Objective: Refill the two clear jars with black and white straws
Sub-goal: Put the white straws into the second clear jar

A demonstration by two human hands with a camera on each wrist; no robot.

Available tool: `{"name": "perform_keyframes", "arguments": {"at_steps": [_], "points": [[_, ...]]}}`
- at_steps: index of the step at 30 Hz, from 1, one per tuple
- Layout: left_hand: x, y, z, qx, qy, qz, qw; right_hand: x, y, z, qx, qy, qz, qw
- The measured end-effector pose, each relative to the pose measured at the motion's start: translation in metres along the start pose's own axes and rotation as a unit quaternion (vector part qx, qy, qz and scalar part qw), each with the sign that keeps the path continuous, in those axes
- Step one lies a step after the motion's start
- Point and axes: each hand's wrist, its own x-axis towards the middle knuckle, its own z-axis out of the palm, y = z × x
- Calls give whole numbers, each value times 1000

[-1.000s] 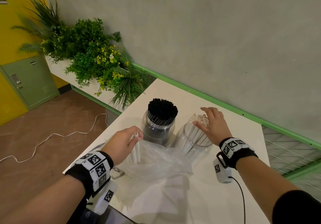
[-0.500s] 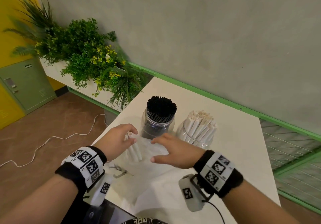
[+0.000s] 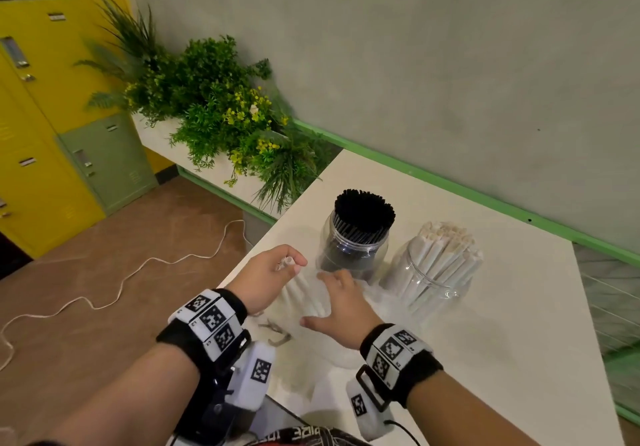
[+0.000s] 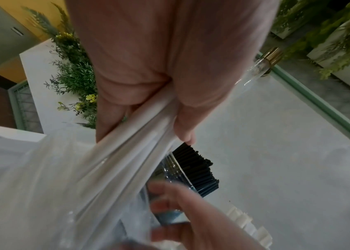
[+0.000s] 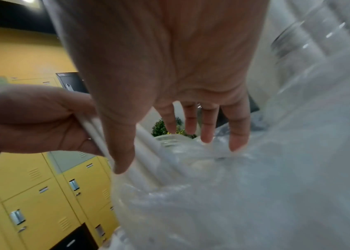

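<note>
Two clear jars stand on the white table (image 3: 485, 359). The left jar (image 3: 353, 251) is packed with black straws (image 3: 364, 207); the right jar (image 3: 429, 284) holds white straws (image 3: 446, 255). My left hand (image 3: 266, 277) grips a few white straws (image 3: 308, 293) by their tops; in the left wrist view the straws (image 4: 131, 143) run down into a clear plastic bag (image 4: 41, 194). Just in front of the black-straw jar, my right hand (image 3: 341, 307) lies with straight, spread fingers (image 5: 203, 123) on the bag (image 3: 311, 335).
A small metal tool (image 3: 277, 333) lies on the table near my left wrist. A planter of green plants (image 3: 221, 110) stands left of the table, with yellow and green lockers (image 3: 52, 155) behind. A white cable (image 3: 121, 283) trails on the brown floor.
My right hand has left the white-straw jar and come down left onto the plastic bag beside my left hand. The left hand still holds its white straws.
</note>
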Motion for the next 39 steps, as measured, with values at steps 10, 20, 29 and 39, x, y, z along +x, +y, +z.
{"name": "perform_keyframes", "arguments": {"at_steps": [10,20,29,39], "points": [[-3,13,20,-141,-37,-12,989,35,-18,32,209,49,57,975],[-6,-33,8,219,-14,-52,974,20,4,8,430,164,88,883],[6,-39,18,269,-28,-75,960,-53,-1,-119,547,308,-73,775],[27,64,66,253,-88,194,944,-72,70,-195,493,422,-68,758]]}}
